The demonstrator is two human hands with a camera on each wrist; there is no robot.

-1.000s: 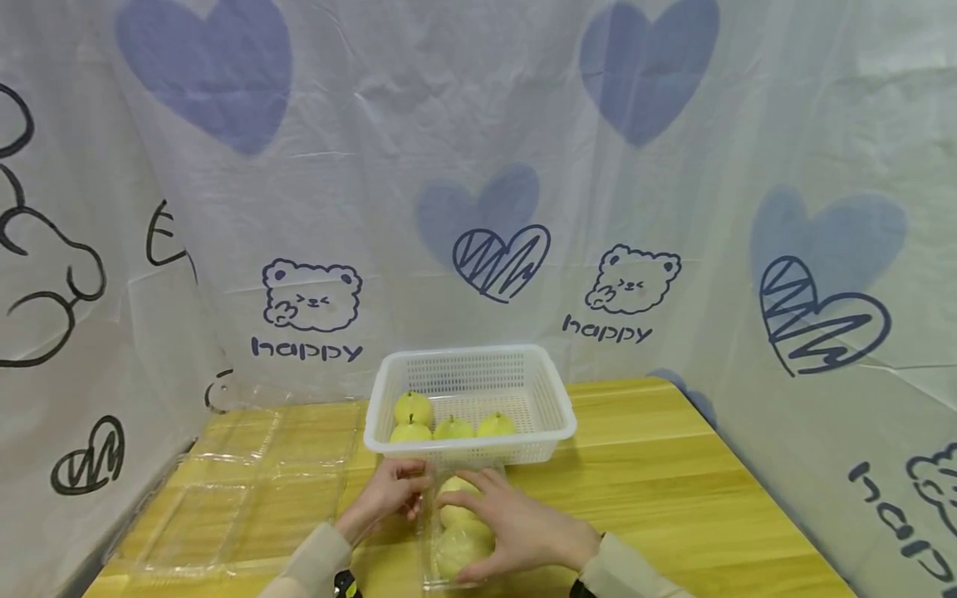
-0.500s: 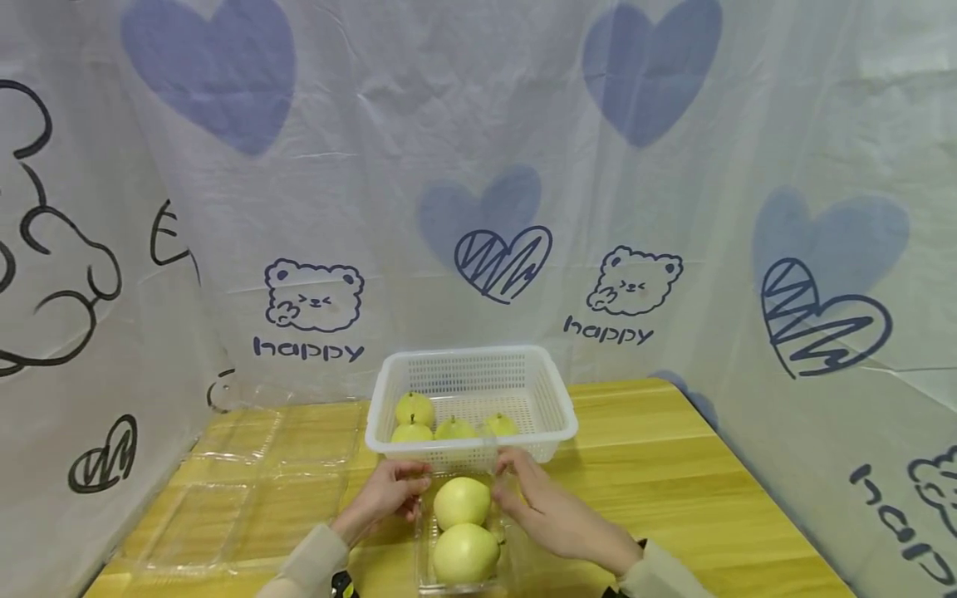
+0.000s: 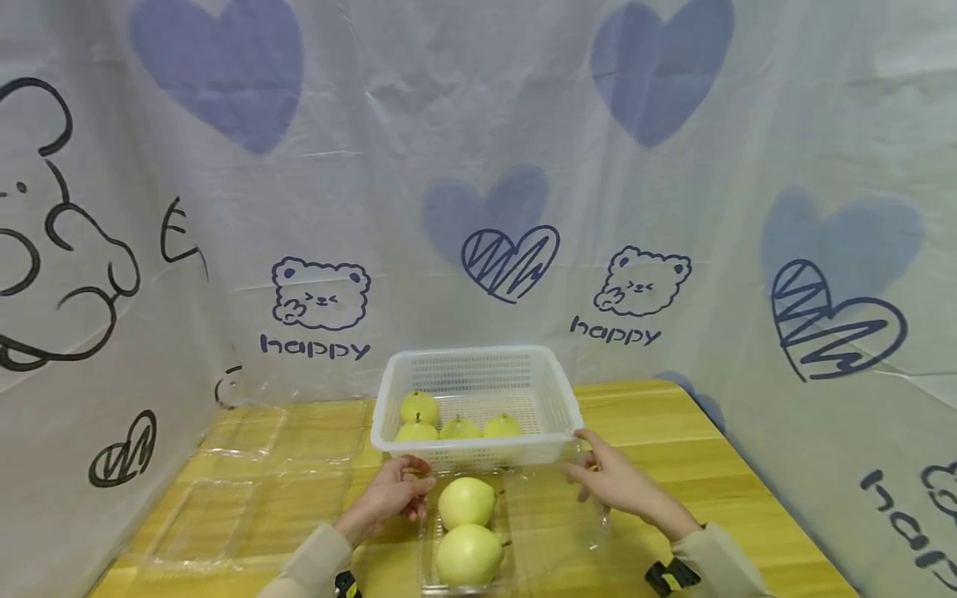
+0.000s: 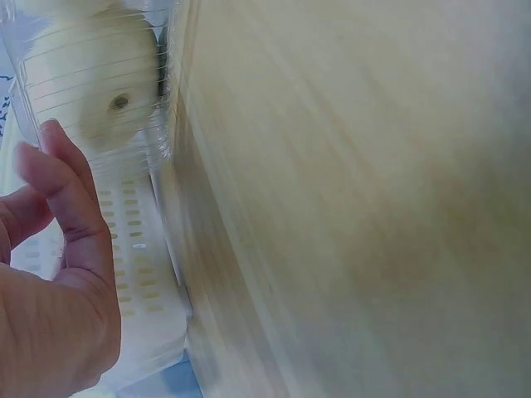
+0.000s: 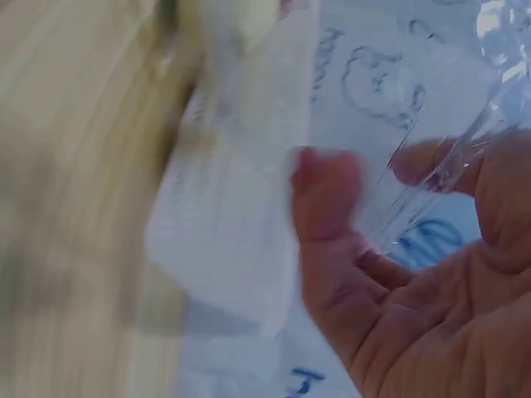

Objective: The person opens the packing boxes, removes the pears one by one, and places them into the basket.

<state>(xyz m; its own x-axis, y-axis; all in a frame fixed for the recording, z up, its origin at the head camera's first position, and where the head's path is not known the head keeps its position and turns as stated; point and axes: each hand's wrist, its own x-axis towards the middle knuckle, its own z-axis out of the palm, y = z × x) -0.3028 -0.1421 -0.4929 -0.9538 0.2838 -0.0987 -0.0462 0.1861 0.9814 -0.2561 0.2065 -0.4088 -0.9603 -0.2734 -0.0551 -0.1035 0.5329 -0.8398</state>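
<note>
A clear plastic fruit box (image 3: pixel 429 573) stands on the table with two yellow-green pears, the far pear (image 3: pixel 467 503) and the near pear (image 3: pixel 469 555). Its transparent lid (image 3: pixel 553 519) is swung out to the right. At the box's far left corner, my left hand (image 3: pixel 392 492) holds the rim with bent fingers; in the left wrist view a fingertip (image 4: pixel 51 131) lies right at the plastic edge. My right hand (image 3: pixel 616 477) holds the lid by its far part. In the right wrist view the plastic crosses the thumb (image 5: pixel 431 163), and the other fingers are blurred.
Behind the box is a white perforated basket (image 3: pixel 557 390) with several pears (image 3: pixel 419 408). Empty clear plastic boxes (image 3: pixel 217 515) lie at the left. A printed curtain (image 3: pixel 419 124) encloses the wood-patterned table (image 3: pixel 673 465).
My right hand has gone from over the pears to the right, bringing the lid open with it. The pears are uncovered. My left hand has stayed at the corner.
</note>
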